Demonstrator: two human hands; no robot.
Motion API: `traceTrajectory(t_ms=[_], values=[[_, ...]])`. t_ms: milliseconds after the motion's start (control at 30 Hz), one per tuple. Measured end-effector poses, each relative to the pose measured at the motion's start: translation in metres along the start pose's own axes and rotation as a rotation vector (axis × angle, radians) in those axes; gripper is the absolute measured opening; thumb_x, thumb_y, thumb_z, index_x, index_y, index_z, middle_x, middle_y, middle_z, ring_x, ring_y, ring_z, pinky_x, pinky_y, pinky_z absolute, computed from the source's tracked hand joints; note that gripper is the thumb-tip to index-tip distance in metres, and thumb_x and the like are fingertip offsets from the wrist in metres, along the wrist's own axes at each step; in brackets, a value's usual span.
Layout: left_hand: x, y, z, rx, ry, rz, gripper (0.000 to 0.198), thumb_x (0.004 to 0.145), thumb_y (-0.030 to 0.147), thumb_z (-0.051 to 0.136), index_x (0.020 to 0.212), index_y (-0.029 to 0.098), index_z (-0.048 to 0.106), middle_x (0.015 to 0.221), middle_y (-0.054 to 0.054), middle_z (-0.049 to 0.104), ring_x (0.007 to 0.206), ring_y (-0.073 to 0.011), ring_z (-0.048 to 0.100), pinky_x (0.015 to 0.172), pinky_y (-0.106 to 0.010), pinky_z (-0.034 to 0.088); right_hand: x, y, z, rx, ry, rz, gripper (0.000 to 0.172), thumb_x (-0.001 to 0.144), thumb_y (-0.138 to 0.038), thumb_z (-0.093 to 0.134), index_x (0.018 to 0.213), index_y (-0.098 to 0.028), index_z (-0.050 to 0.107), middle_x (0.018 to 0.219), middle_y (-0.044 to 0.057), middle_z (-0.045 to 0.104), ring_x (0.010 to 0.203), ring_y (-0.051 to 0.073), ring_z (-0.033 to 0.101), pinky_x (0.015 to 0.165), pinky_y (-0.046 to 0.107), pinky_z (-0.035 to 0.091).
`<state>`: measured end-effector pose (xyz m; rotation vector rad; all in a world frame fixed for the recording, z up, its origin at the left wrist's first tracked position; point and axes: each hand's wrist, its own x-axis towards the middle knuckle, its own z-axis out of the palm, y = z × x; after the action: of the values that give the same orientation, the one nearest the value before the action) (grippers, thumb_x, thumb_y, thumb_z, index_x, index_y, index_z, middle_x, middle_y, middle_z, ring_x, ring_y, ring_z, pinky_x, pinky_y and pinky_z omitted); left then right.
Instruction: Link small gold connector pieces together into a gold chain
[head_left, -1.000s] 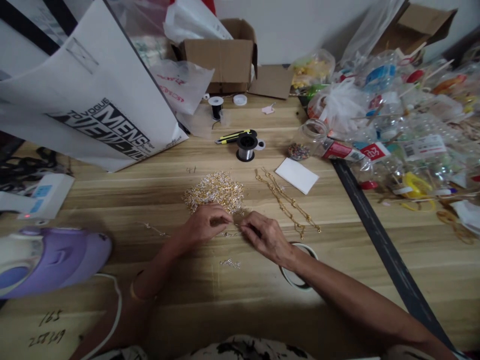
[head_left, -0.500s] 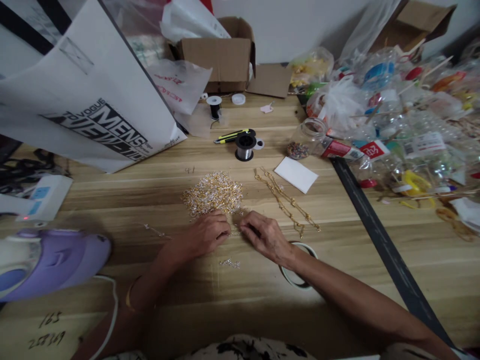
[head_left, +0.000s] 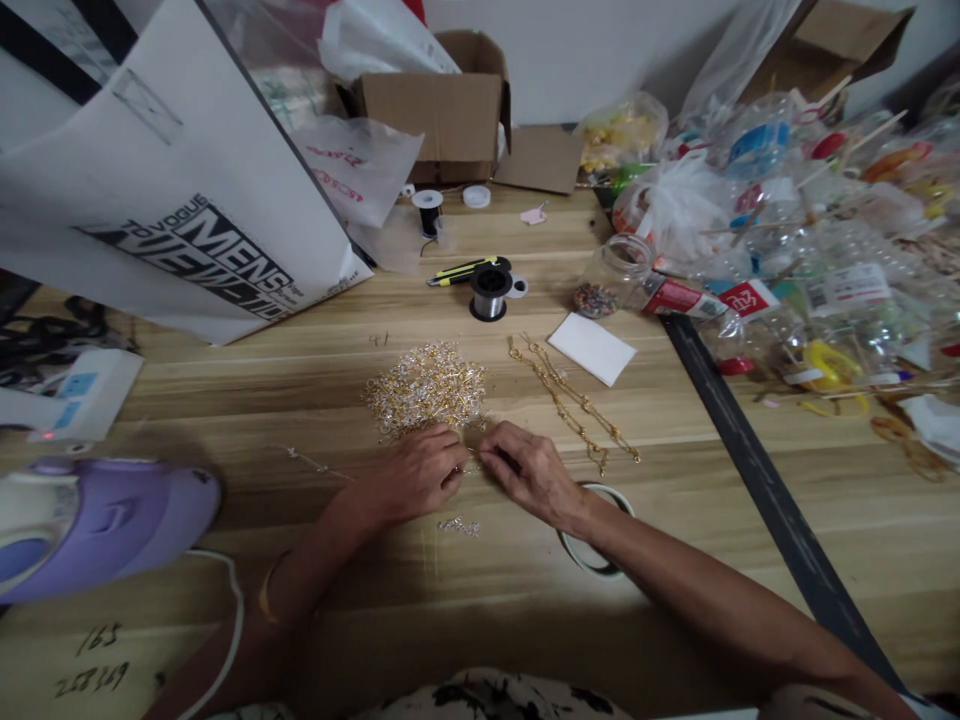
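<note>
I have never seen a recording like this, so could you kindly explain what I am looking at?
There is no robot here: a person works with bare hands, seen from a camera worn on the head, looking forward and down. The left hand and right hand are close together, fingers drawn in; they seem to hold a thin strand, though its details are too small to make out. Just beyond them on the table lies a pile of small gold and clear pieces. To its right are gold chains and a white card; farther back, a spool and a cutter.
</note>
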<state>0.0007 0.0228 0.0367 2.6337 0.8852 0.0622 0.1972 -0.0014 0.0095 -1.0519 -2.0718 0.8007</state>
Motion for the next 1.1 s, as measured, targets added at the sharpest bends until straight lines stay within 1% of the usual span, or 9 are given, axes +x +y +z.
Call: traceTrajectory(t_ms=[133, 300, 433, 633, 733, 900, 1000, 1100], values=[[-0.001, -0.002, 0.003, -0.011, 0.028, 0.004, 0.017, 0.085, 0.014, 0.045, 0.072, 0.016, 0.056, 0.076, -0.004, 0.057, 0.075, -0.0167, 0.05, 0.071, -0.029, 0.039, -0.001, 0.001, 0.0, -0.002, 0.0, -0.004, 0.012, 0.091, -0.016, 0.045, 0.085, -0.018, 0.055, 0.078, 0.004, 0.057, 0.071, 0.015, 0.054, 0.065, 0.025, 0.043], [-0.001, -0.004, 0.001, -0.047, 0.042, -0.039, 0.017, 0.085, 0.014, 0.045, 0.071, 0.016, 0.055, 0.074, -0.004, 0.059, 0.074, -0.0166, 0.052, 0.069, -0.028, 0.038, -0.001, 0.001, 0.0, -0.004, 0.005, -0.011, 0.013, 0.092, -0.017, 0.044, 0.085, -0.018, 0.055, 0.078, 0.004, 0.057, 0.071, 0.015, 0.054, 0.065, 0.025, 0.043], [0.0, -0.008, 0.0, -0.112, 0.032, -0.059, 0.015, 0.084, 0.015, 0.047, 0.072, 0.016, 0.056, 0.073, -0.003, 0.06, 0.073, -0.0162, 0.053, 0.068, -0.027, 0.038, -0.001, 0.001, -0.001, -0.001, -0.004, -0.004, 0.011, 0.091, -0.015, 0.046, 0.084, -0.017, 0.055, 0.079, 0.004, 0.058, 0.071, 0.015, 0.054, 0.065, 0.025, 0.043], [0.0, -0.014, 0.001, -0.213, 0.085, -0.092, 0.014, 0.082, 0.016, 0.048, 0.071, 0.017, 0.057, 0.071, -0.002, 0.059, 0.07, -0.0146, 0.053, 0.066, -0.025, 0.038, -0.001, 0.002, 0.0, 0.002, 0.004, -0.015, 0.011, 0.09, -0.014, 0.047, 0.085, -0.017, 0.055, 0.079, 0.004, 0.058, 0.072, 0.014, 0.055, 0.066, 0.025, 0.043], [-0.001, -0.018, -0.001, -0.244, 0.088, -0.124, 0.012, 0.08, 0.016, 0.05, 0.07, 0.017, 0.057, 0.069, 0.0, 0.059, 0.067, -0.0134, 0.052, 0.065, -0.024, 0.037, -0.001, 0.002, 0.0, -0.002, 0.006, -0.016, 0.012, 0.091, -0.015, 0.046, 0.085, -0.017, 0.056, 0.079, 0.004, 0.058, 0.071, 0.014, 0.055, 0.065, 0.025, 0.043], [0.0, -0.022, -0.005, -0.276, 0.082, -0.213, 0.011, 0.073, 0.015, 0.052, 0.064, 0.015, 0.057, 0.062, 0.001, 0.058, 0.058, -0.0107, 0.05, 0.057, -0.021, 0.036, -0.001, 0.001, -0.001, -0.003, -0.001, -0.009, 0.012, 0.091, -0.017, 0.045, 0.085, -0.017, 0.056, 0.08, 0.005, 0.059, 0.071, 0.015, 0.055, 0.065, 0.025, 0.044], [0.0, -0.023, -0.006, -0.281, 0.113, -0.23, 0.01, 0.072, 0.013, 0.052, 0.064, 0.015, 0.058, 0.06, 0.002, 0.057, 0.055, -0.0094, 0.048, 0.055, -0.02, 0.035, -0.001, 0.001, -0.001, 0.002, 0.002, -0.007, 0.012, 0.091, -0.017, 0.045, 0.086, -0.018, 0.056, 0.081, 0.005, 0.059, 0.072, 0.015, 0.056, 0.066, 0.025, 0.044], [0.0, -0.023, -0.005, -0.304, 0.167, -0.252, 0.012, 0.075, 0.016, 0.052, 0.067, 0.015, 0.061, 0.061, 0.002, 0.058, 0.056, -0.0093, 0.049, 0.055, -0.02, 0.036, -0.001, 0.001, 0.0, 0.002, 0.006, -0.008, 0.012, 0.092, -0.018, 0.045, 0.086, -0.018, 0.056, 0.08, 0.005, 0.059, 0.072, 0.015, 0.056, 0.066, 0.025, 0.044]])
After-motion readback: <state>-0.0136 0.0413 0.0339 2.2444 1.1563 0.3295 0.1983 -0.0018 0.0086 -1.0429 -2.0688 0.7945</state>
